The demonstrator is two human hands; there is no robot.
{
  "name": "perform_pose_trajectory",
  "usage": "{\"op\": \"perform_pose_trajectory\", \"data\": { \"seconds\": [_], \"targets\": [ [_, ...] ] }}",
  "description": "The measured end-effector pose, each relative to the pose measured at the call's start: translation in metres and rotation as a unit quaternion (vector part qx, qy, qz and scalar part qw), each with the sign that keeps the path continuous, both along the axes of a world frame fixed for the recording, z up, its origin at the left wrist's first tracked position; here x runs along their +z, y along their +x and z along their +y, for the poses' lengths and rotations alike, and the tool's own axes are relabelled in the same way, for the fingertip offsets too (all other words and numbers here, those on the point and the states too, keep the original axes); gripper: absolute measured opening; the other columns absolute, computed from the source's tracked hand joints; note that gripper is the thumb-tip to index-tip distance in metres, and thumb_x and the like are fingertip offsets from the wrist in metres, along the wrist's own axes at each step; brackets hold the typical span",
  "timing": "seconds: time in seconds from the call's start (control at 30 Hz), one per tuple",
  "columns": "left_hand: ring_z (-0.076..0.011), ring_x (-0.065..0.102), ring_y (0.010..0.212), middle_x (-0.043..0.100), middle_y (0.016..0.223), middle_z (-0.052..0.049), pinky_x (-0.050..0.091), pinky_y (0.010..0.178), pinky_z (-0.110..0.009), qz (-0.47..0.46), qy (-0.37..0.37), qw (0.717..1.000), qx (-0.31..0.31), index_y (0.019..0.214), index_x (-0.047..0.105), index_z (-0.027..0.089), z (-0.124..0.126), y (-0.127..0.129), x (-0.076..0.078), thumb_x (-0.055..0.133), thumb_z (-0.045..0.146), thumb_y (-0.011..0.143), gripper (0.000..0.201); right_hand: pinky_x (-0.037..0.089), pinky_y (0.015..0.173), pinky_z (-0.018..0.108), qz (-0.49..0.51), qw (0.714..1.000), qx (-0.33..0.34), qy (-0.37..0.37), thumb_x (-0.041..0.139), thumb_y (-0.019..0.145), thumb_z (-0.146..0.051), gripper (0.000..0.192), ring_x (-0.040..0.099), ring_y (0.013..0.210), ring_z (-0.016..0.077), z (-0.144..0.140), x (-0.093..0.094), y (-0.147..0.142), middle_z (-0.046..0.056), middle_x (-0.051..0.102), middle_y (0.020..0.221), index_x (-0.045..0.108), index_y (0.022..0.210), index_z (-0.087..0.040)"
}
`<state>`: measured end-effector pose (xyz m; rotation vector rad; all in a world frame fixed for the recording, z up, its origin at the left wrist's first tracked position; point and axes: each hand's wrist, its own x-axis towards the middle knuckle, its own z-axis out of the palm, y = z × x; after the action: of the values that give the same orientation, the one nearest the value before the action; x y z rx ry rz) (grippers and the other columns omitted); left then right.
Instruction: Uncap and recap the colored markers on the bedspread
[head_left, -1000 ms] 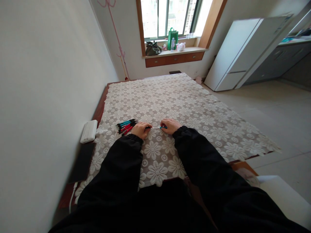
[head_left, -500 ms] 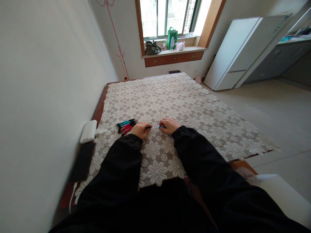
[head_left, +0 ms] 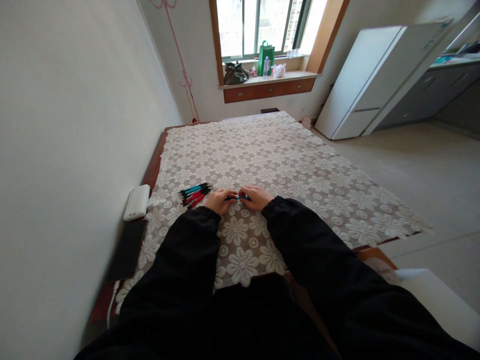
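Observation:
Between the fingertips of my left hand [head_left: 219,201] is the black part [head_left: 230,198] of a pen. My right hand [head_left: 257,197] pinches the blue pen barrel [head_left: 245,198]. The two parts lie end to end and meet or nearly meet; fingers cover much of both, so I cannot tell how far one sits inside the other. Both hands rest low over the lace tablecloth [head_left: 235,230]. Just left of my left hand lies a group of pens, with blue-and-black pens [head_left: 194,189] at the back and red-and-black pens [head_left: 195,199] nearer me.
A white power bank [head_left: 136,202] and a dark flat phone-like object [head_left: 127,250] lie along the table's left edge by the wall, with a white cable [head_left: 111,306] below. Beyond the table are a window sill with a green bag [head_left: 266,59] and a white refrigerator [head_left: 365,80].
My right hand has moved left with the blue barrel, closing the gap to the black part. The thin pale rod that showed between them is now covered. My left hand has barely moved.

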<state>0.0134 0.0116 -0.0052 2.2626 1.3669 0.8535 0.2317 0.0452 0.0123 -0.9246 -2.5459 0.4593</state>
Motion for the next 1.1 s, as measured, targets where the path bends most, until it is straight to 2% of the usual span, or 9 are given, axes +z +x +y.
{"op": "perform_pose_trajectory", "data": {
  "seconds": [0.17, 0.47, 0.67, 0.8, 1.03, 1.1],
  "targets": [
    [-0.0178, 0.073, 0.094, 0.076, 0.101, -0.003, 0.057, 0.091, -0.032, -0.025, -0.005, 1.000, -0.013, 0.109, 0.066, 0.024, 0.002, 0.000, -0.002, 0.063, 0.027, 0.088, 0.022, 0.040, 0.076, 0.027, 0.018, 1.000, 0.000, 0.002, 0.060, 0.088, -0.020, 0.011, 0.060, 0.087, 0.0180, -0.001, -0.002, -0.001, 0.005, 0.067, 0.095, 0.064, 0.098, -0.020],
    [-0.0170, 0.070, 0.084, 0.074, 0.094, -0.003, 0.057, 0.080, -0.030, 0.002, 0.037, 0.999, -0.008, 0.104, 0.065, 0.021, 0.004, -0.001, -0.002, 0.067, 0.028, 0.086, 0.020, 0.039, 0.074, 0.026, 0.027, 1.000, -0.009, 0.005, 0.059, 0.091, -0.022, 0.011, 0.060, 0.084, 0.0168, -0.002, -0.003, -0.002, 0.004, 0.067, 0.097, 0.064, 0.101, -0.020],
    [-0.0178, 0.071, 0.086, 0.075, 0.093, -0.002, 0.057, 0.080, -0.031, 0.008, 0.022, 1.000, 0.015, 0.103, 0.066, 0.022, -0.001, 0.001, 0.005, 0.066, 0.029, 0.086, 0.018, 0.040, 0.075, 0.026, 0.024, 1.000, 0.009, 0.000, 0.056, 0.095, -0.026, 0.014, 0.061, 0.087, 0.0165, -0.001, -0.003, -0.001, 0.005, 0.067, 0.102, 0.065, 0.104, -0.021],
    [-0.0181, 0.070, 0.086, 0.074, 0.093, -0.004, 0.057, 0.080, -0.032, 0.008, 0.023, 1.000, 0.002, 0.103, 0.065, 0.021, -0.003, 0.001, 0.010, 0.065, 0.029, 0.087, 0.018, 0.042, 0.078, 0.026, 0.025, 1.000, 0.010, -0.012, 0.054, 0.096, -0.026, 0.016, 0.062, 0.089, 0.0167, -0.003, -0.001, -0.001, 0.005, 0.068, 0.104, 0.064, 0.107, -0.021],
    [-0.0162, 0.069, 0.084, 0.073, 0.093, -0.002, 0.057, 0.081, -0.031, -0.006, 0.064, 0.998, 0.008, 0.112, 0.060, 0.022, -0.003, 0.001, 0.008, 0.067, 0.028, 0.086, 0.028, 0.042, 0.077, 0.026, 0.028, 0.999, 0.005, -0.015, 0.046, 0.100, -0.030, 0.021, 0.063, 0.088, 0.0160, -0.006, 0.000, -0.004, 0.005, 0.068, 0.104, 0.064, 0.108, -0.022],
    [-0.0163, 0.069, 0.084, 0.073, 0.093, -0.002, 0.057, 0.080, -0.032, -0.010, 0.068, 0.998, 0.009, 0.113, 0.059, 0.021, -0.002, 0.000, 0.007, 0.067, 0.027, 0.086, 0.028, 0.042, 0.078, 0.026, 0.028, 0.999, 0.002, -0.024, 0.052, 0.098, -0.031, 0.020, 0.063, 0.089, 0.0170, -0.006, 0.000, -0.005, 0.006, 0.068, 0.106, 0.062, 0.112, -0.021]
  ]
}}
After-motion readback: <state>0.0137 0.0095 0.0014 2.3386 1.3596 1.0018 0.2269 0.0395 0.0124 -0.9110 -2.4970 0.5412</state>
